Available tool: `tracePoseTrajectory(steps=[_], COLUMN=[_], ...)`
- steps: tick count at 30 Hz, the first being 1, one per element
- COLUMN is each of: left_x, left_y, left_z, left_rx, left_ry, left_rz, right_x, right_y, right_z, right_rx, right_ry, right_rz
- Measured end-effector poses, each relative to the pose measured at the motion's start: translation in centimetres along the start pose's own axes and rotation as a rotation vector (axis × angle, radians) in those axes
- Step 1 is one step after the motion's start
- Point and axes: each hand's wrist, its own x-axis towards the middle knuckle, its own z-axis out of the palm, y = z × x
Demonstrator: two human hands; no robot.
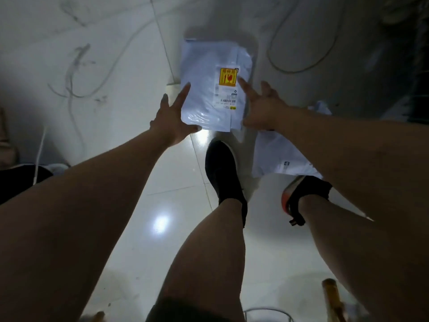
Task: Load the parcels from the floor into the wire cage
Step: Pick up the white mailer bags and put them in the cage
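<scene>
A white plastic-wrapped parcel (206, 89) with a yellow sticker and a barcode label sits in front of my feet, low over the pale tiled floor (116, 54). My left hand (173, 119) lies against its near left corner, fingers straight along the left edge and thumb at the near edge. My right hand (260, 105) is at the parcel's right edge with fingers spread and straight, one fingertip on the label. A second white parcel (276, 156) lies on the floor under my right forearm. I cannot clearly make out the wire cage.
My two feet in black shoes (222, 173) stand just behind the parcels. Thin cables (301, 70) loop over the floor at the back. A dark mesh-like structure (415, 94) fills the right edge. Wooden pieces (332, 298) show at the bottom right.
</scene>
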Motion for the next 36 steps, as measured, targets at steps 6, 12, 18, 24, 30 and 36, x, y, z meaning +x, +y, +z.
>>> tracePoseTrajectory(steps=[6,12,18,24,30,36], left_x=[7.6,4.8,-4.0,-17.0,-28.4,-37.1], left_y=[-2.1,1.7,6.2,13.9,22.7,31.3], left_z=[4.0,3.7,-3.6,-12.1,-19.4,-25.2], left_rx=[-0.178,-0.481,-0.464,-0.457,-0.667,-0.531], left_ry=[0.063,0.237,0.407,0.514,0.476,0.504], left_rz=[0.093,0.035,0.109,0.219,0.278,0.385], right_x=[7.6,5.7,-5.3,-20.1,-34.5,-47.2], right_y=[1.9,0.9,-1.4,-3.2,-4.4,-4.1], right_z=[3.7,3.7,-3.6,-12.4,-20.4,-26.7], right_rx=[0.032,0.455,0.542,0.569,0.564,0.575], right_ry=[0.032,0.179,0.433,0.554,0.645,0.75], right_rz=[-0.118,-0.231,-0.325,-0.374,-0.371,-0.263])
